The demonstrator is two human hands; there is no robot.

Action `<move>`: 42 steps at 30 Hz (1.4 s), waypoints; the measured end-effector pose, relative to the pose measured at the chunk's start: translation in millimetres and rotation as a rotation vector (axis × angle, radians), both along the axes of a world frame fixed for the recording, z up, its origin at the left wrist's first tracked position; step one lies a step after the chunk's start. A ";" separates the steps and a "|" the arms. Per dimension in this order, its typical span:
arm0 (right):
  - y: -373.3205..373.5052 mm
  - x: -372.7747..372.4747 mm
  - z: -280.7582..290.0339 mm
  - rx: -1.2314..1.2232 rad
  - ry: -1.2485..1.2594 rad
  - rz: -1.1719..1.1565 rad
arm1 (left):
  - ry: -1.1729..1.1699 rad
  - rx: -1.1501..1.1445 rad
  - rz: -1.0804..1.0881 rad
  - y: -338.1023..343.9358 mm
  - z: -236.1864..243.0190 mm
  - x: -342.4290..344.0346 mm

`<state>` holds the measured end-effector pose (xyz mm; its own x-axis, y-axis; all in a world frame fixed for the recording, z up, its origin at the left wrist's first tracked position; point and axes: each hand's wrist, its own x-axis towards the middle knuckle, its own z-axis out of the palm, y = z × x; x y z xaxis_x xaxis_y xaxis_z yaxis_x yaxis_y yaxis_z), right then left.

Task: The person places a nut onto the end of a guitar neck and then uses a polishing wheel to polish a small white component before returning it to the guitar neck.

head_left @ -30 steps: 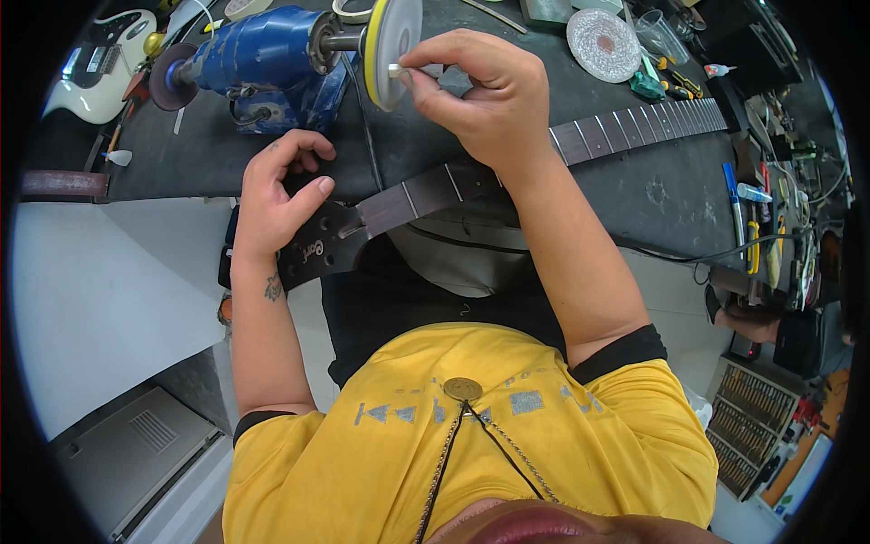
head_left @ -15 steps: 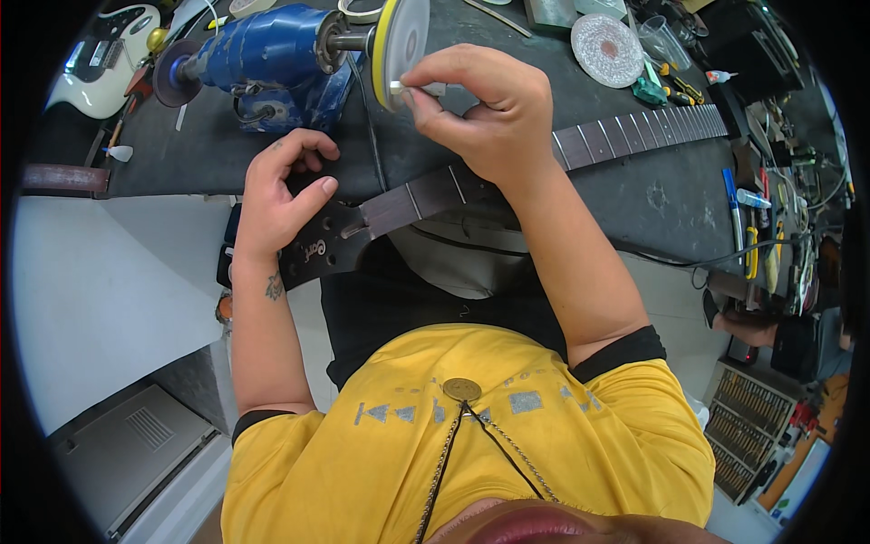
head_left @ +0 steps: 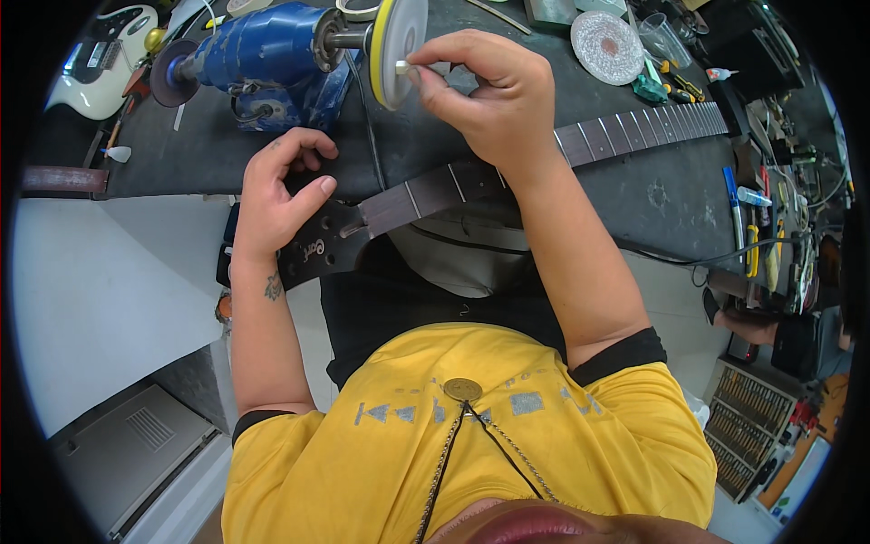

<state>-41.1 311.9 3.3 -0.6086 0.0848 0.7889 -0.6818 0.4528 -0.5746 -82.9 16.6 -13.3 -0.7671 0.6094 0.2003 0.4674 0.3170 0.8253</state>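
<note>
Your right hand [head_left: 494,100] pinched one small, perhaps metal, piece [head_left: 401,67] against the one buffing wheel [head_left: 397,45]; your left hand [head_left: 276,195], half-curled, gripped nothing, beside that wheel's blue grinder [head_left: 263,54].

A small pale piece [head_left: 401,67], short and stubby, is pinched at the fingertips of the right hand [head_left: 489,100] and pressed end-on against the flat face of the white buffing wheel [head_left: 401,47], which stands on edge with a yellow backing on the shaft of the blue bench grinder [head_left: 263,56]. A dark guitar neck [head_left: 507,168] lies flat across the bench, frets up, its black headstock [head_left: 317,245] under the left hand [head_left: 281,195].
</note>
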 end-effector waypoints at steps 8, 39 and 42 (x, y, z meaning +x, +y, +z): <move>2.4 -5.4 -2.5 0.002 0.014 -0.027 | 0.007 -0.007 -0.002 -0.2 -0.7 -0.4; 3.0 -7.2 -1.7 -0.059 -0.105 -0.077 | 0.007 0.022 0.006 1.2 -0.9 0.0; 3.3 -8.0 -2.6 -0.040 -0.099 -0.087 | 0.009 0.017 0.006 3.3 -1.0 0.7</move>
<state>-49.1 315.2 0.7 -0.6720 0.1713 0.7204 -0.5801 0.4829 -0.6560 -82.2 19.9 -14.3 -0.7686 0.6016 0.2173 0.4729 0.3056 0.8264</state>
